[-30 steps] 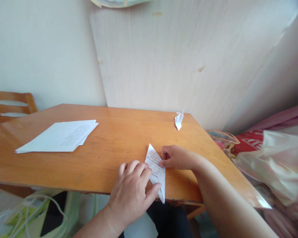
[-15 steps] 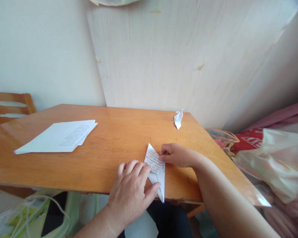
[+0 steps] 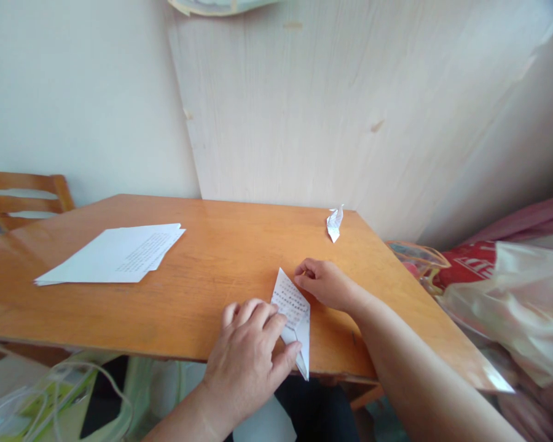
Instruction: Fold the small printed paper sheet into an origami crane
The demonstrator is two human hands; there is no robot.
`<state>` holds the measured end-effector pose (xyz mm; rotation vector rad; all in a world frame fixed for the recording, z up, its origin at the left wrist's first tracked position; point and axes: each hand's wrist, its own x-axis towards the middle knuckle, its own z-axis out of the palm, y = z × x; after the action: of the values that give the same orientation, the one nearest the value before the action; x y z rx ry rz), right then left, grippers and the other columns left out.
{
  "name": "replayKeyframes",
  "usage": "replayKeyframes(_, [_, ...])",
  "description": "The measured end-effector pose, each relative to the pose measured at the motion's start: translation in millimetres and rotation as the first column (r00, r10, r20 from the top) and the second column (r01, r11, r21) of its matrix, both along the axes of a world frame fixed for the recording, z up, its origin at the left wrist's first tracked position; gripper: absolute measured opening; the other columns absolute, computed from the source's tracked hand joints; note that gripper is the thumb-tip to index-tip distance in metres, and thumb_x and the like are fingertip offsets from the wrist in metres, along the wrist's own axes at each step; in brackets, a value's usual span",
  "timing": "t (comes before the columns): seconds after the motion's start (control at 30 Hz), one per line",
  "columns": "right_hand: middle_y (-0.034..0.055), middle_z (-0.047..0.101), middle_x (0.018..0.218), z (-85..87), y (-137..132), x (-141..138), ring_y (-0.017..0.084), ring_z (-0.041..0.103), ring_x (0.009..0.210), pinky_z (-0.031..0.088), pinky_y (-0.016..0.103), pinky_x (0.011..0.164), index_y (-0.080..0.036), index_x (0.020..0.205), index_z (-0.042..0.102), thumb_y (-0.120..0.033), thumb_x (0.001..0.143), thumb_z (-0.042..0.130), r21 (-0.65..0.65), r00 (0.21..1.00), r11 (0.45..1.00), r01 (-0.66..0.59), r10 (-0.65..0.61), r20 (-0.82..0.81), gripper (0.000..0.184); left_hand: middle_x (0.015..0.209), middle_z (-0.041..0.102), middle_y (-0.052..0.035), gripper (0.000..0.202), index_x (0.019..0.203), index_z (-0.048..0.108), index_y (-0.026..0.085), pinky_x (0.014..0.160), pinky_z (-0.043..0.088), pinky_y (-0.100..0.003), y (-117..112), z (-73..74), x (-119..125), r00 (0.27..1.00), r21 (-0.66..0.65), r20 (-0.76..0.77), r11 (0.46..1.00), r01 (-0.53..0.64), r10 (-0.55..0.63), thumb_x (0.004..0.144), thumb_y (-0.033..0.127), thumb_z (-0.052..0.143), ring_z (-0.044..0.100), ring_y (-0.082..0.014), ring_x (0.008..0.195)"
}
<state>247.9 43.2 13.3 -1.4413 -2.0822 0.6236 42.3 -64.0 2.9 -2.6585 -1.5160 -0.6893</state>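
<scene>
A folded paper [image 3: 292,301] with printed lines, long and kite-shaped, lies at the table's front edge, its lower point jutting slightly past it. My left hand [image 3: 253,344] rests across its left side, fingers bent and thumb on the lower part, holding it down. My right hand [image 3: 325,282] is at the upper right edge, thumb and curled fingers pinched together there; the fingertips are partly hidden. Farther back on the right stands a small folded paper figure [image 3: 335,224].
A stack of paper sheets [image 3: 105,255] with some print lies on the left of the wooden table [image 3: 230,236]. Behind is a pale panel against the wall. A wooden chair [image 3: 27,193] stands far left, plastic bags [image 3: 511,307] at right, and cables [image 3: 105,383] below the left front edge.
My right hand has shifted up along the paper's right edge, uncovering the right corner. My left hand stays on the paper. The whole view has shifted slightly.
</scene>
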Motion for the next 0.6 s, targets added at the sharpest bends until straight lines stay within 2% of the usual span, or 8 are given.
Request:
replayKeyframes(0.1, [0.0077, 0.073, 0.093, -5.1, 3.8, -1.8, 0.020, 0.067, 0.082, 0.050, 0.031, 0.071, -0.018, 0.102, 0.069, -0.023, 0.087, 0.057, 0.108, 1.000, 0.994, 0.016, -0.018, 0.014, 0.020, 0.112, 0.065, -0.0031, 0.028, 0.113, 0.066, 0.030, 0.096, 0.033, -0.052, -0.2, 0.8, 0.0, 1.000, 0.007, 0.007, 1.000, 0.002, -0.002, 0.093, 0.048, 0.057, 0.053, -0.0296, 0.111])
replayKeyframes(0.17, [0.0106, 0.072, 0.114, -8.6, 6.3, -1.9, 0.023, 0.066, 0.102, 0.051, 0.036, 0.088, -0.018, 0.118, 0.067, -0.019, 0.087, 0.055, 0.238, 0.998, 0.969, -0.065, 0.058, 0.033, 0.033, 0.112, 0.065, -0.0028, 0.029, 0.116, 0.066, 0.032, 0.096, 0.033, -0.052, 0.0, 1.1, -0.2, 1.000, 0.010, 0.012, 1.000, 0.013, -0.013, 0.094, 0.048, 0.057, 0.054, -0.0293, 0.110])
replayKeyframes(0.23, [0.0106, 0.065, 0.133, -12.5, 8.5, -1.5, 0.024, 0.058, 0.123, 0.044, 0.042, 0.105, -0.020, 0.132, 0.061, -0.016, 0.089, 0.051, 0.326, 0.980, 0.924, -0.199, 0.179, 0.091, 0.044, 0.113, 0.065, -0.0026, 0.029, 0.119, 0.065, 0.034, 0.098, 0.032, -0.053, 0.7, 1.4, -0.7, 0.999, 0.013, 0.013, 0.999, 0.034, -0.035, 0.094, 0.047, 0.056, 0.054, -0.0286, 0.109])
replayKeyframes(0.3, [0.0082, 0.059, 0.142, -15.7, 10.0, -1.1, 0.024, 0.050, 0.134, 0.035, 0.045, 0.114, -0.023, 0.137, 0.059, -0.017, 0.093, 0.048, 0.333, 0.949, 0.892, -0.307, 0.262, 0.176, 0.046, 0.114, 0.065, -0.0023, 0.026, 0.117, 0.066, 0.035, 0.103, 0.029, -0.056, 1.7, 2.3, -1.8, 0.998, 0.016, 0.015, 0.998, 0.059, -0.060, 0.095, 0.044, 0.056, 0.054, -0.0279, 0.111])
replayKeyframes(0.37, [0.0060, 0.060, 0.142, -16.6, 9.7, -1.4, 0.024, 0.048, 0.136, 0.033, 0.048, 0.115, -0.026, 0.135, 0.061, -0.020, 0.096, 0.046, 0.286, 0.925, 0.891, -0.352, 0.285, 0.250, 0.043, 0.116, 0.066, -0.0015, 0.024, 0.115, 0.067, 0.035, 0.110, 0.021, -0.060, 2.2, 4.6, -3.6, 0.996, 0.020, 0.016, 0.996, 0.083, -0.084, 0.095, 0.042, 0.056, 0.054, -0.0273, 0.113])
replayKeyframes(0.43, [0.0052, 0.063, 0.138, -13.5, 7.2, -2.9, 0.025, 0.050, 0.133, 0.035, 0.048, 0.112, -0.027, 0.129, 0.066, -0.022, 0.097, 0.046, 0.241, 0.912, 0.904, -0.352, 0.274, 0.304, 0.038, 0.117, 0.067, -0.0010, 0.023, 0.113, 0.068, 0.035, 0.114, 0.012, -0.063, 1.9, 8.3, -6.1, 0.995, 0.025, 0.014, 0.995, 0.100, -0.101, 0.096, 0.041, 0.055, 0.054, -0.0269, 0.116])
replayKeyframes(0.6, [0.0073, 0.072, 0.117, 7.4, -6.1, -7.9, 0.023, 0.059, 0.115, 0.041, 0.038, 0.100, -0.023, 0.111, 0.074, -0.017, 0.095, 0.046, 0.135, 0.908, 0.967, -0.214, 0.147, 0.392, 0.033, 0.116, 0.068, -0.0021, 0.028, 0.110, 0.069, 0.032, 0.117, 0.001, -0.067, -0.9, 18.5, -15.7, 0.993, 0.021, -0.021, 0.993, 0.117, -0.117, 0.089, 0.050, 0.063, 0.053, -0.0295, 0.119])
